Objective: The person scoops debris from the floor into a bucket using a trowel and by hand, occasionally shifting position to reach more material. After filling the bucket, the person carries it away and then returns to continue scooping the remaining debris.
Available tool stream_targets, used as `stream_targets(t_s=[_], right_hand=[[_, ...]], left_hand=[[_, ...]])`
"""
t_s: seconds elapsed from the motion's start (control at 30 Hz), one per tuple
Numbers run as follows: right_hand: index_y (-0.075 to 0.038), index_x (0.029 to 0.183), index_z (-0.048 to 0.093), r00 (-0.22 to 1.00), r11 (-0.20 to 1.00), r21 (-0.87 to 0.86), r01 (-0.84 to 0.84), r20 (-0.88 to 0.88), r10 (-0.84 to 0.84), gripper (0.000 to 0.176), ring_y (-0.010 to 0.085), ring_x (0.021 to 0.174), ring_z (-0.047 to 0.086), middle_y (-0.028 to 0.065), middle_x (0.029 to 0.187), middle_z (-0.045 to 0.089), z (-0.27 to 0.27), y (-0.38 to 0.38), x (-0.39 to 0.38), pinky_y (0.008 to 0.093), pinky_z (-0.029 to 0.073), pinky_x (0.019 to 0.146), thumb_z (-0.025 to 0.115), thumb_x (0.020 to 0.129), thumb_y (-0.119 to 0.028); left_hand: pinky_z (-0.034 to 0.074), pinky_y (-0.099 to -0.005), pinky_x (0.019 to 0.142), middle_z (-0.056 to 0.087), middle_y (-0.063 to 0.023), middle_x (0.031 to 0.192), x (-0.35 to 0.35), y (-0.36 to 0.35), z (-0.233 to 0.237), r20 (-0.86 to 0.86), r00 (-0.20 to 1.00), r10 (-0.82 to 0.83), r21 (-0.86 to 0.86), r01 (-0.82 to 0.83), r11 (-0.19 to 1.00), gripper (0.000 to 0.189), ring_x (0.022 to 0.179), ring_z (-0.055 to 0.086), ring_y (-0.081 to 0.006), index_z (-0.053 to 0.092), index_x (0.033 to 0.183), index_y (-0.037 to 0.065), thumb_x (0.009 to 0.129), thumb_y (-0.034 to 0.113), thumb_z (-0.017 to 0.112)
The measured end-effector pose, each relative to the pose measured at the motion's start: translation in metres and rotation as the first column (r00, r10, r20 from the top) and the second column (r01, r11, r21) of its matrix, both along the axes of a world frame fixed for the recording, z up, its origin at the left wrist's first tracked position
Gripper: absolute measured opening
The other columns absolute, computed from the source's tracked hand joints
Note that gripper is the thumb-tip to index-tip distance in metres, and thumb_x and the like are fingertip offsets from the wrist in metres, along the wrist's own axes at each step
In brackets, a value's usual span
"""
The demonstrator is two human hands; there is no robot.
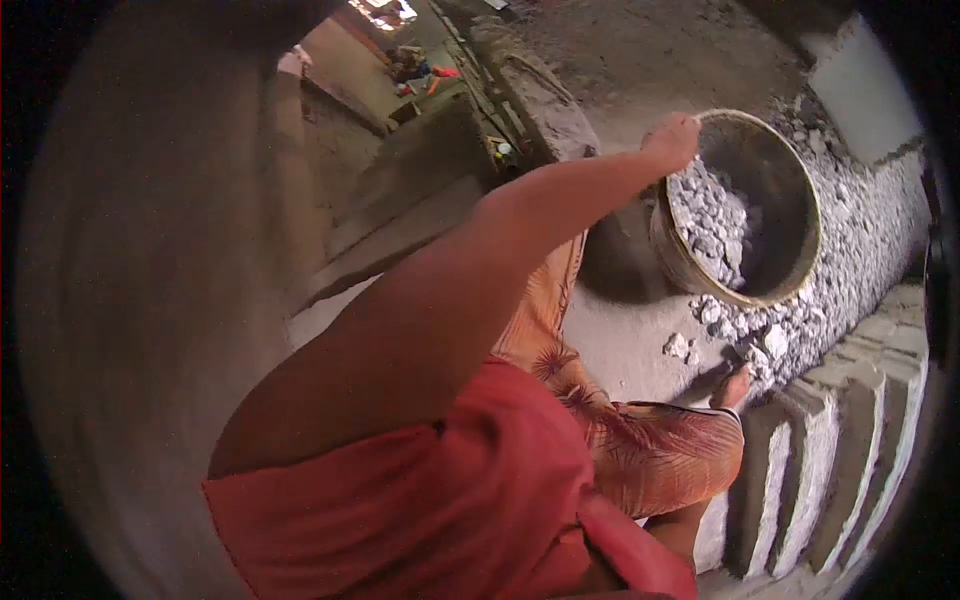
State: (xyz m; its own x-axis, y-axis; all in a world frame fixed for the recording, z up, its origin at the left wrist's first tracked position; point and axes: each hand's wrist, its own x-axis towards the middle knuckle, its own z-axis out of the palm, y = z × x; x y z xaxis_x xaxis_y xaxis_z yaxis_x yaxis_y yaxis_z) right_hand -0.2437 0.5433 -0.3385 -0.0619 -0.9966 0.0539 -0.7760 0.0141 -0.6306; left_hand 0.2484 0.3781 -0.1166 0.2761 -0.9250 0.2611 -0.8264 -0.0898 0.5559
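Observation:
My left hand point(672, 142) grips the upper-left rim of a round, deep metal pan point(790, 225), which leans on its side with its mouth facing me. Grey and white broken stones point(712, 220) lie inside along its left wall. What looks like my right hand point(735, 387) shows just past my knee, low beside the loose stones below the pan. The knee hides most of that arm, and its fingers are too unclear to read.
A stone heap point(860, 240) spreads right of the pan. Pale ridged slabs point(800, 480) stand at the lower right. My knee in patterned cloth point(665, 455) is close below. A rough ledge point(545, 105) and a wall lie to the left.

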Motion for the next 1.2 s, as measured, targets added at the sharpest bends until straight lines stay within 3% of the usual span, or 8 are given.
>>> stream_targets(t_s=[0.1, 0.17, 0.37, 0.57, 0.7, 0.83, 0.97, 1.2], right_hand=[[0.000, 0.108, 0.061, 0.972, 0.974, -0.013, -0.225, -0.068, 0.224, 0.034, 0.0360, 0.091, 0.062, 0.0203, 0.098, 0.066, 0.108, 0.017, 0.055, 0.0409, 0.046, 0.080, 0.041, 0.096, -0.025], [-0.005, 0.112, 0.061, 0.990, 0.965, 0.219, 0.143, -0.050, -0.135, 0.036, 0.0380, 0.099, 0.060, 0.0191, 0.106, 0.065, 0.095, 0.013, 0.038, 0.0433, 0.045, 0.083, 0.041, 0.096, -0.030], [-0.009, 0.068, 0.049, 0.748, 0.882, 0.383, 0.276, 0.490, -0.447, 0.047, 0.0103, 0.039, 0.039, -0.0011, 0.053, 0.043, 0.167, 0.033, 0.024, 0.0290, 0.031, 0.037, 0.046, 0.094, -0.048], [0.004, 0.082, 0.061, 0.933, 0.964, 0.093, 0.249, 0.245, -0.265, 0.043, 0.0212, 0.068, 0.055, 0.0087, 0.067, 0.059, 0.266, 0.023, 0.001, 0.0386, 0.045, 0.062, 0.049, 0.091, -0.036], [-0.006, 0.068, 0.051, 0.945, 0.980, 0.194, 0.033, 0.314, -0.094, 0.044, 0.0071, 0.045, 0.038, -0.0013, 0.057, 0.044, 0.353, 0.006, 0.021, 0.0251, 0.028, 0.038, 0.047, 0.094, -0.042], [-0.003, 0.073, 0.054, 0.987, 0.970, 0.244, 0.003, 0.156, -0.042, 0.046, 0.0151, 0.056, 0.052, 0.0056, 0.061, 0.052, 0.425, -0.016, 0.092, 0.0327, 0.041, 0.050, 0.046, 0.095, -0.043], [0.004, 0.089, 0.055, 0.762, 0.925, -0.207, -0.318, -0.636, 0.120, 0.040, 0.0381, 0.077, 0.061, 0.0234, 0.077, 0.060, 0.417, -0.049, 0.134, 0.0496, 0.045, 0.071, 0.046, 0.094, -0.035], [-0.005, 0.081, 0.058, 0.622, 0.964, -0.156, -0.214, -0.783, 0.011, 0.018, 0.0378, 0.071, 0.058, 0.0189, 0.086, 0.058, 0.454, -0.035, 0.143, 0.0483, 0.047, 0.064, 0.056, 0.084, -0.022]], left_hand=[[0.051, -0.0465, 0.067, 0.064, -0.0178, 0.078, 0.016, 0.004, 0.001, 0.196, 0.975, -0.105, -0.038, 0.115, 0.993, 0.019, 0.077, 0.064, -0.0353, 0.067, 0.081, 0.002, 0.081, 0.017, 0.055], [0.049, -0.0459, 0.063, 0.064, -0.0196, 0.077, 0.019, -0.001, -0.007, 0.172, 0.978, -0.117, -0.036, 0.125, 0.991, 0.028, 0.074, 0.064, -0.0333, 0.067, 0.078, 0.002, 0.088, 0.022, 0.048], [0.044, -0.0513, 0.075, 0.062, -0.0250, 0.094, 0.001, 0.014, 0.025, -0.122, 0.992, 0.035, 0.113, -0.021, 0.993, 0.037, 0.091, 0.060, -0.0407, 0.062, 0.094, 0.000, 0.097, 0.023, 0.033], [0.043, -0.0496, 0.083, 0.062, -0.0258, 0.099, 0.013, 0.007, -0.005, -0.066, 0.994, -0.092, -0.075, 0.087, 0.993, 0.045, 0.098, 0.058, -0.0413, 0.062, 0.095, -0.002, 0.097, 0.033, 0.034], [0.043, -0.0487, 0.085, 0.061, -0.0236, 0.107, 0.000, 0.011, 0.008, -0.420, 0.903, 0.084, 0.045, -0.072, 0.996, 0.043, 0.100, 0.058, -0.0401, 0.063, 0.100, 0.000, 0.097, 0.034, 0.036], [0.043, -0.0470, 0.088, 0.061, -0.0210, 0.114, -0.001, 0.017, 0.015, -0.317, 0.948, 0.011, 0.050, 0.005, 0.999, 0.044, 0.103, 0.057, -0.0394, 0.062, 0.111, 0.002, 0.094, 0.037, 0.041], [0.041, -0.0453, 0.091, 0.060, -0.0196, 0.115, -0.008, 0.034, 0.046, -0.574, 0.809, 0.127, 0.175, -0.030, 0.984, 0.044, 0.105, 0.057, -0.0383, 0.061, 0.114, 0.003, 0.093, 0.037, 0.042], [0.042, -0.0435, 0.091, 0.062, -0.0182, 0.114, -0.003, 0.037, 0.050, -0.642, 0.753, 0.145, 0.201, -0.017, 0.979, 0.043, 0.103, 0.057, -0.0374, 0.062, 0.111, 0.005, 0.092, 0.038, 0.041]])
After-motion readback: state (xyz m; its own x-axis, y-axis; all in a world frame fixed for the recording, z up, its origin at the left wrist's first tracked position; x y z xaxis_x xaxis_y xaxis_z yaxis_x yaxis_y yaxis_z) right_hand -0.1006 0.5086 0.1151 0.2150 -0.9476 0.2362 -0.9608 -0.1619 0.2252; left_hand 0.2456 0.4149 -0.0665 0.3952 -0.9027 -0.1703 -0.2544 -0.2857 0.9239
